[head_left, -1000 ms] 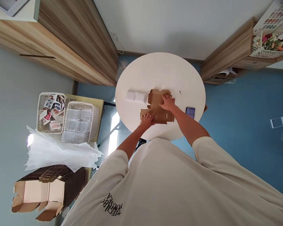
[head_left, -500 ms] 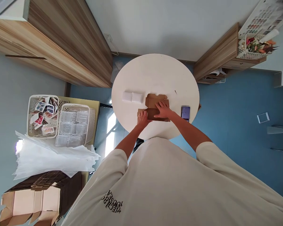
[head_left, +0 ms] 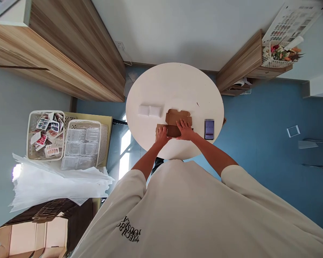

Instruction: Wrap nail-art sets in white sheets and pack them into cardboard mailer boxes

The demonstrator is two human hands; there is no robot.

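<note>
A brown cardboard box (head_left: 178, 115), partly folded, lies on the round white table in front of me. Its notched lid panel spreads toward the far side, and a darker trough shows along the near side. My left hand (head_left: 162, 135) is closed around the box's left end flap, thumb along the near edge. Across the right part of the box lies my right hand (head_left: 185, 130), fingers spread over the fold and thumb near the front edge. Two small white packets (head_left: 150, 110) rest side by side to the left of the box.
A phone (head_left: 209, 129) lies toward the right of the table (head_left: 174, 82). On a side table at left stand a basket of nail sets (head_left: 45, 134), a basket of clear plastic boxes (head_left: 83, 143), white sheets (head_left: 59, 182) and stacked cardboard boxes (head_left: 34, 233). Wooden cabinets (head_left: 78, 46) flank the table.
The flat cardboard has been folded: its near part now forms a narrow trough. My right hand has moved down and left onto it; my left hand keeps to the left flap.
</note>
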